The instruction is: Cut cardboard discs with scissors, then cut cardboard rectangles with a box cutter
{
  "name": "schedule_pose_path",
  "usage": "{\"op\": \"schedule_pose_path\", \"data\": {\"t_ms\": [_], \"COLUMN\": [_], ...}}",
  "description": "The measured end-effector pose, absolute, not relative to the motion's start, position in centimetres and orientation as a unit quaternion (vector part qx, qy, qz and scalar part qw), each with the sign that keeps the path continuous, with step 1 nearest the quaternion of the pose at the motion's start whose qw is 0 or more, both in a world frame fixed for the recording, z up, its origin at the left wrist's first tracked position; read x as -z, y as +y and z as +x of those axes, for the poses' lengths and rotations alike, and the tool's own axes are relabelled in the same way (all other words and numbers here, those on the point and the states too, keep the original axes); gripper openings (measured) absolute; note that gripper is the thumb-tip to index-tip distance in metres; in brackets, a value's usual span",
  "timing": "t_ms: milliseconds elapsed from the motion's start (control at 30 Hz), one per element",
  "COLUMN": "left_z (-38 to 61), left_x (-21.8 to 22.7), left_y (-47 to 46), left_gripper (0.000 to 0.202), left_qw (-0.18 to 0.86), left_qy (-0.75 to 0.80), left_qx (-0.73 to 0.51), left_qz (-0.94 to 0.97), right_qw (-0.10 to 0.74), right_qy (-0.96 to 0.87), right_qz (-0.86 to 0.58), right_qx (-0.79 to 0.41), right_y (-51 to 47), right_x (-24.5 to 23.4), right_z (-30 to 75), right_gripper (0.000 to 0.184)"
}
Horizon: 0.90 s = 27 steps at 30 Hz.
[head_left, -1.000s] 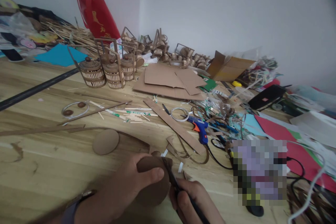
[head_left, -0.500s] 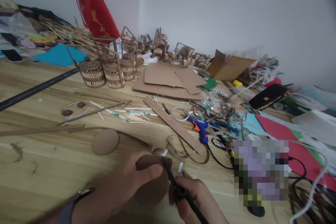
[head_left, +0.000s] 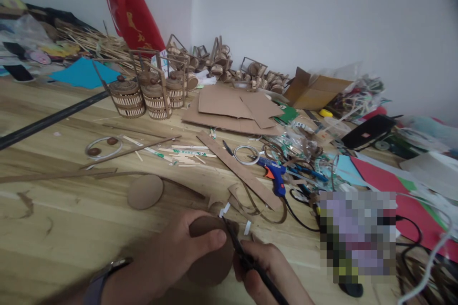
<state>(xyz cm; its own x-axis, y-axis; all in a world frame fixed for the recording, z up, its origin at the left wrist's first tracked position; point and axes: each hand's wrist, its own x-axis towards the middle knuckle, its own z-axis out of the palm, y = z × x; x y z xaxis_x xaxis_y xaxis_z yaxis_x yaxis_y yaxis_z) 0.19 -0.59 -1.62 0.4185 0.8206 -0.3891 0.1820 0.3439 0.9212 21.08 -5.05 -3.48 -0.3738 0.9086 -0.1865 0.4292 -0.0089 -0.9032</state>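
Observation:
Near the bottom middle, my left hand (head_left: 195, 243) grips a brown cardboard disc (head_left: 211, 267), with the thumb laid across its face. In my right hand (head_left: 265, 264) is a slim, dark, pointed tool that looks like black scissors (head_left: 234, 237). Its tip lies at the disc's upper right edge, and brown card shows on both sides of the blade. Small white paper strips (head_left: 226, 208) lie just beyond the tip. A second cardboard disc (head_left: 145, 191) rests flat on the table to the left. Curled brown offcuts (head_left: 246, 205) are scattered ahead of my hands.
A blue glue gun (head_left: 275, 174) with its cord lies to the right beside a long cardboard strip (head_left: 236, 167). Stacked cardboard sheets (head_left: 225, 102) and small lidded baskets (head_left: 127, 97) stand farther back. Coloured paper (head_left: 382, 186) and cables crowd the right side.
The tool's tip and the disc have shifted slightly right and down, along with both hands. The white strip near the tip now shows as two pieces. The whole view has moved a little.

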Motion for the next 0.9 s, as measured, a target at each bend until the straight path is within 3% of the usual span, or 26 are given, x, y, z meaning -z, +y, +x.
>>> {"op": "schedule_pose_path", "data": {"t_ms": [367, 733, 900], "left_z": [0.0, -0.6, -0.5], "left_x": [1.6, 1.7, 1.6], "left_y": [-0.5, -0.6, -0.2], "left_gripper": [0.039, 0.054, 0.056], "left_qw": [0.671, 0.639, 0.636], "left_qy": [0.473, 0.520, 0.509], "left_qx": [-0.239, -0.215, -0.222], "left_qz": [0.519, 0.525, 0.535], "right_qw": [0.251, 0.240, 0.238], "right_qy": [-0.681, -0.666, -0.644], "right_qz": [-0.496, -0.494, -0.507], "right_qx": [-0.478, -0.504, -0.522], "right_y": [-5.2, -5.4, -5.2], "right_x": [4.1, 3.5, 3.7], "right_z": [21.1, 21.1, 21.1], "right_gripper": [0.074, 0.072, 0.080]}}
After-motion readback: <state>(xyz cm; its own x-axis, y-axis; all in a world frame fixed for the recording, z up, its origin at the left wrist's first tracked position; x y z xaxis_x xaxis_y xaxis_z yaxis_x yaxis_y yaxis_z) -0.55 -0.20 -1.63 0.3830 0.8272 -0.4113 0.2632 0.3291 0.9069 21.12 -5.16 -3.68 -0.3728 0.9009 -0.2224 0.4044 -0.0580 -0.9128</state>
